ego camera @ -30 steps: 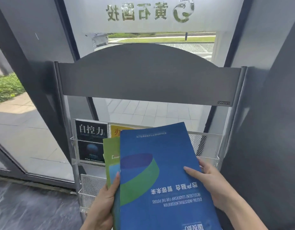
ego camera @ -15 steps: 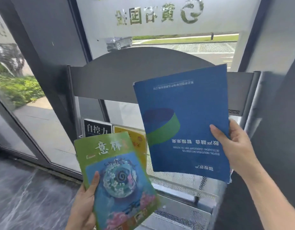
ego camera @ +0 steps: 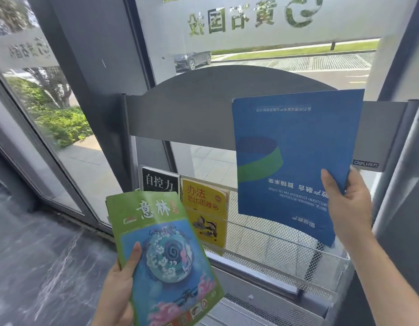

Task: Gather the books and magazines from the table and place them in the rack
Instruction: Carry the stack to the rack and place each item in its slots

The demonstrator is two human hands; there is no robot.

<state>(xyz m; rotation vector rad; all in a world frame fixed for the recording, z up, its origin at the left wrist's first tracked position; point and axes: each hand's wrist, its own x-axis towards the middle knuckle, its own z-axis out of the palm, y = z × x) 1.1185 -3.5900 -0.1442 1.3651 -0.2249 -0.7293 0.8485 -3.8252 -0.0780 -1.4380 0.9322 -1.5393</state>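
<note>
My right hand grips a large blue magazine by its lower right edge and holds it upside down, raised in front of the rack's grey header panel. My left hand holds a green and blue magazine low at the left, in front of the rack. Its top wire-mesh shelf holds a black book and a yellow book at its left end; the shelf's right part under the blue magazine has nothing in it.
The rack stands against a glass wall with dark frames. A lower mesh shelf shows beneath the top one. A dark wall is close on the right. Grey marbled floor lies to the left.
The two magazines were stacked in both hands a second ago. My right hand has lifted the blue one up and right; my left keeps the green one low. The view has moved closer.
</note>
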